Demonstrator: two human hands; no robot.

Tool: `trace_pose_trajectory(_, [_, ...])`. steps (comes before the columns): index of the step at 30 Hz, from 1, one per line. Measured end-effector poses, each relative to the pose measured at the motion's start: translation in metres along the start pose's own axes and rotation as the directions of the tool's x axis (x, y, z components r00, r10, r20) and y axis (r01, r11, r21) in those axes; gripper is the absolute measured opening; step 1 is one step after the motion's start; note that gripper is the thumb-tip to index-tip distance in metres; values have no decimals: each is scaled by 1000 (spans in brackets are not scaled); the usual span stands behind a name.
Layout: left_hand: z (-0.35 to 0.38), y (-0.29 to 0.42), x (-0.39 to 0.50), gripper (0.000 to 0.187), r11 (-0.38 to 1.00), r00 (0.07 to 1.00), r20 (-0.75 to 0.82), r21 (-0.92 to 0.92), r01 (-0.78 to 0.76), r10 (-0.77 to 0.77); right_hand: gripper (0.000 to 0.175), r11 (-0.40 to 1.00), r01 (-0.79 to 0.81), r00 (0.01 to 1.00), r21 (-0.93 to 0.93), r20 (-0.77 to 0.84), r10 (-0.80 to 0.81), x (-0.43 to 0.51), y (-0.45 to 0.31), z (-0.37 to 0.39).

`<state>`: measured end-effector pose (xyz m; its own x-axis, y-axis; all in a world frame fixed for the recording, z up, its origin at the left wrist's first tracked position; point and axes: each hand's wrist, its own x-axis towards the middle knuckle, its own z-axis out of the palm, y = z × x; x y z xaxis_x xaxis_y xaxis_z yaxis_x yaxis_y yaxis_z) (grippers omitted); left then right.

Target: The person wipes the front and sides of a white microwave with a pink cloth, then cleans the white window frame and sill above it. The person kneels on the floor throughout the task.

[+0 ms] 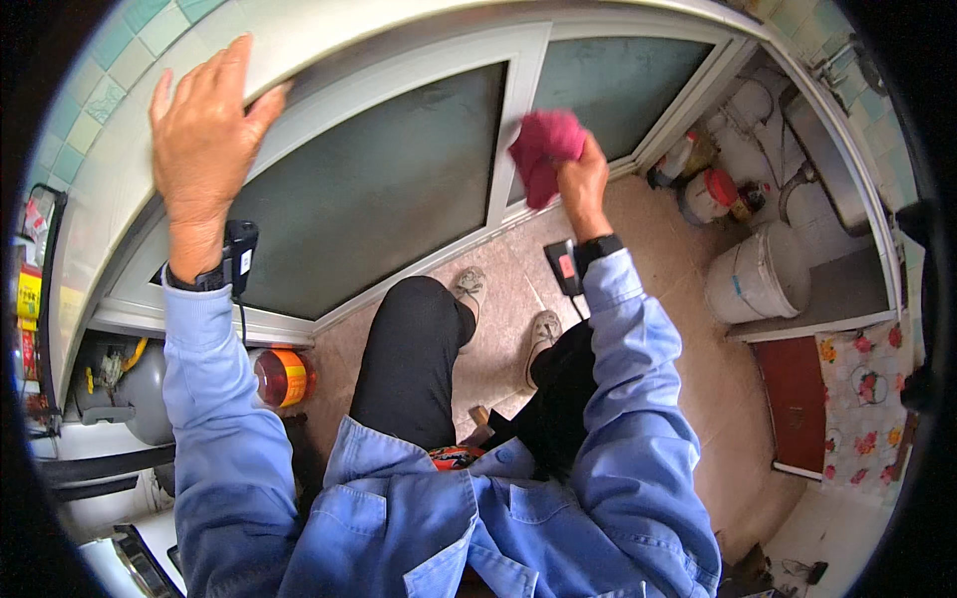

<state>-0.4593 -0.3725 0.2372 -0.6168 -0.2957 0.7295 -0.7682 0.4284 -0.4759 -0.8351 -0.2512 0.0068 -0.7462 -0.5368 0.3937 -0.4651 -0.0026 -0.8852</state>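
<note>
My right hand (585,184) grips a crumpled dark-pink cloth (544,153), a little blurred, in front of the white frame (520,119) between two cabinet doors. Whether the cloth touches the frame I cannot tell. The larger door has a grey-green panel (366,187); a smaller panel (617,86) of the same kind is to its right. My left hand (203,134) lies on the white countertop (359,30) at its front edge, fingers spread and thumb over the rim. Nothing is held in it.
An open compartment at right holds a white bucket (751,275), a red-lidded tub (710,196) and bottles below a metal sink (826,161). At left stand a grey gas cylinder (146,389) and a jug of reddish liquid (284,377). Tiled floor (650,359) lies below.
</note>
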Motion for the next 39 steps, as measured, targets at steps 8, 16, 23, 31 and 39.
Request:
trace_pose_trajectory(8, [4,-8,-2,57,993,996,-24,81,-85,87,49,909,349,927,-227,-61,-371,48,-11,33])
trace_pose_trajectory(16, [2,-9,-2,57,995,996,-1,41,-91,91,39,988,-153,957,-20,247,153,-9,65,-17])
trace_pose_trajectory(23, [0,-3,0,63,999,1000,-7,-46,-23,23,40,979,-190,975,75,134,179,-20,52,-124])
trace_pose_trajectory(31, [1,-1,-2,62,1000,1000,-6,-30,-3,3,41,973,-210,978,98,33,207,-24,21,-159])
trace_pose_trajectory(39, [-6,1,-3,67,998,999,52,-56,10,-7,40,991,36,994,129,-107,-22,71,-19,-72])
